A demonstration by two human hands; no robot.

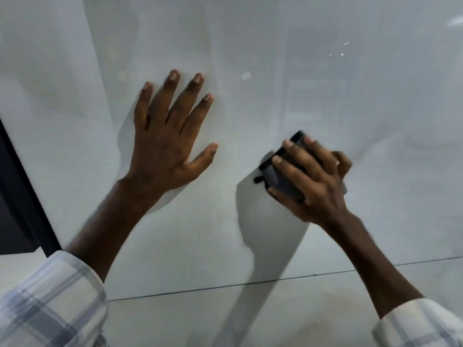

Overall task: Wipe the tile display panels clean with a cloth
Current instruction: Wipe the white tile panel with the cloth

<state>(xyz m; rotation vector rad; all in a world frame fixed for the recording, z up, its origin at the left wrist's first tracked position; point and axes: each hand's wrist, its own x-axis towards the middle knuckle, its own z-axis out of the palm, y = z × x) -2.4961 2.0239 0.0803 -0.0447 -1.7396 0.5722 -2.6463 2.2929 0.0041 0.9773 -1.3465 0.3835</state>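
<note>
**Two hands on a glossy pale tile panel, one pressing a dark cloth**

No brand, label or readable writing shows anywhere, and no container is in view.

The left hand (166, 141) lies flat against the tile panel (250, 58), its fingers straight and spread apart, thumb out to the side, holding nothing. The right hand (313, 181) sits to its right and slightly lower, apart from it. Its fingers are curled over a dark grey cloth (280, 171), folded into a small pad, and hold it against the panel surface. The cloth's dark upper edge sticks out past the fingertips toward the upper left, and a small dark tab pokes out at its lower left corner.

The panel is light grey and shiny, with soft reflections and both arms' shadows on it. A thin dark joint line (225, 286) crosses below the hands, separating it from another pale panel beneath. A dark frame edge (25, 196) borders the panel on the left. Both arms wear pale plaid sleeves (50, 304) rolled back from the wrists.
</note>
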